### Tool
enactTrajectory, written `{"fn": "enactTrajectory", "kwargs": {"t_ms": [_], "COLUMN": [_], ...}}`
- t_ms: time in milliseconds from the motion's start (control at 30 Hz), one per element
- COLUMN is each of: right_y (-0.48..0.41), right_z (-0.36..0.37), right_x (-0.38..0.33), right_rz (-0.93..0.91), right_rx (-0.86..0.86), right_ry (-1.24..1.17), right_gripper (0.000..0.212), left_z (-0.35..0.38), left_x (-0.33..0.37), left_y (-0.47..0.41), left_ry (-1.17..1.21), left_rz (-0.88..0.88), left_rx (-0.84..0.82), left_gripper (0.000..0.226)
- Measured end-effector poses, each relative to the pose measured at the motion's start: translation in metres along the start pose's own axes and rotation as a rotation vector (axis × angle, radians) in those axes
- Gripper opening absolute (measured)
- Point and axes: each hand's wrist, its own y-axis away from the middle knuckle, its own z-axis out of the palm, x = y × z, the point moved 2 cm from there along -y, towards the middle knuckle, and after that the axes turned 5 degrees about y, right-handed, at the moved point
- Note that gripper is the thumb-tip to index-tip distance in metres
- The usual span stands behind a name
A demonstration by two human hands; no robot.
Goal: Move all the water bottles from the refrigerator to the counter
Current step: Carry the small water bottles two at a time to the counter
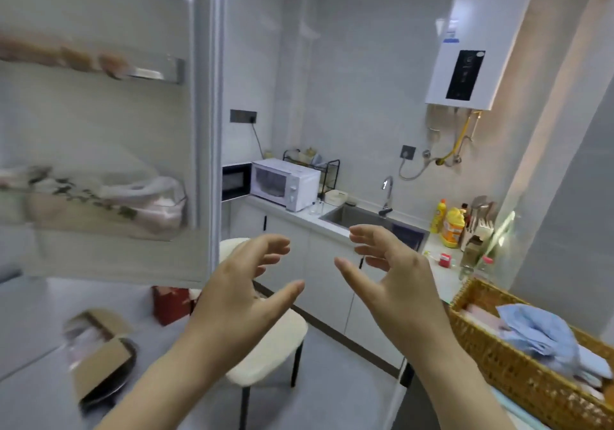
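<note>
The refrigerator door (109, 124) hangs open at the left, blurred; its shelves hold eggs and a plastic bag (146, 197). No water bottle shows in the door shelves. My left hand (246, 286) and my right hand (388, 273) are raised side by side in mid-air in front of me, fingers loosely spread, holding nothing. The white counter (442, 280) runs along the far and right wall; two clear bottles (478, 263) with red caps stand on it at the right, blurred.
A cream chair (265, 346) stands just below my hands. Cardboard boxes (99, 353) and a red box (169, 303) lie on the floor. A microwave (285, 183), sink (358, 217), yellow detergent bottles (452, 227) and a wicker basket (518, 363) occupy the counter.
</note>
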Motion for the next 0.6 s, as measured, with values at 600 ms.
{"fn": "enactTrajectory", "kwargs": {"t_ms": [600], "right_y": [-0.022], "right_z": [0.138], "right_x": [-0.166], "right_rz": [-0.463], "right_rx": [-0.319], "right_ry": [-0.554], "right_gripper": [0.043], "left_z": [-0.165], "left_x": [0.009], "left_y": [0.111], "left_ry": [-0.426], "left_rz": [-0.337], "left_rx": [0.593], "left_gripper": [0.040]}}
